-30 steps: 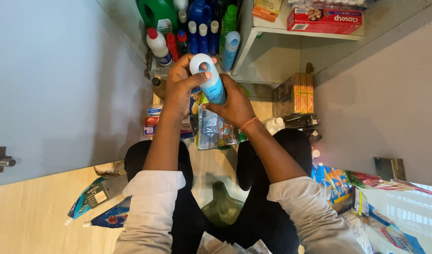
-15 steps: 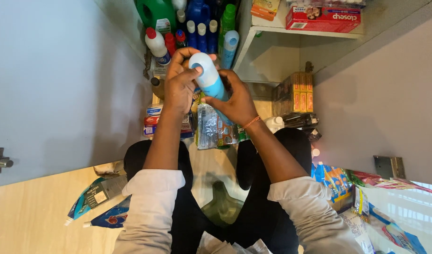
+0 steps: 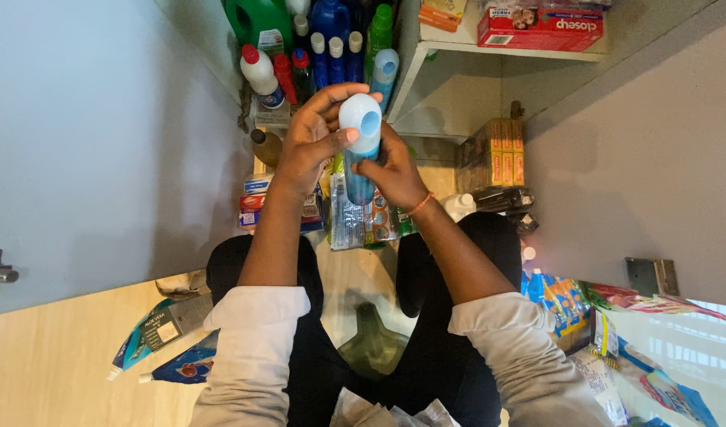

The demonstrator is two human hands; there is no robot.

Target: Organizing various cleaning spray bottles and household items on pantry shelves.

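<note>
**A:** Where is the bottle, and which way does it run?

**B:** The blue bottle (image 3: 360, 150) is held up in front of the person, between both hands, in the middle of the view. Its long axis tilts toward the camera: the pale cap (image 3: 360, 117) points up at the viewer, the blue body runs down and away toward the floor.

**A:** Which hand is on which end?

**B:** The left hand (image 3: 311, 142) is at the cap end. Its fingers (image 3: 341, 93) curl over the top of the cap and the thumb presses the cap's side, so it is closed on the cap. The right hand (image 3: 394, 170) sits lower, wrapped around the body, closed on it too. Both touch the bottle; the left is nearer the cap.

**A:** What lies around it?

**B:** Beyond the hands, on the floor, stand more bottles (image 3: 315, 47), green, blue, red and white, close together. A white shelf (image 3: 489, 51) to the right holds a red box (image 3: 541, 28). Foil packets (image 3: 355, 221) lie just below the hands. Yellow boxes (image 3: 501, 154) are stacked near the right wall.
</note>
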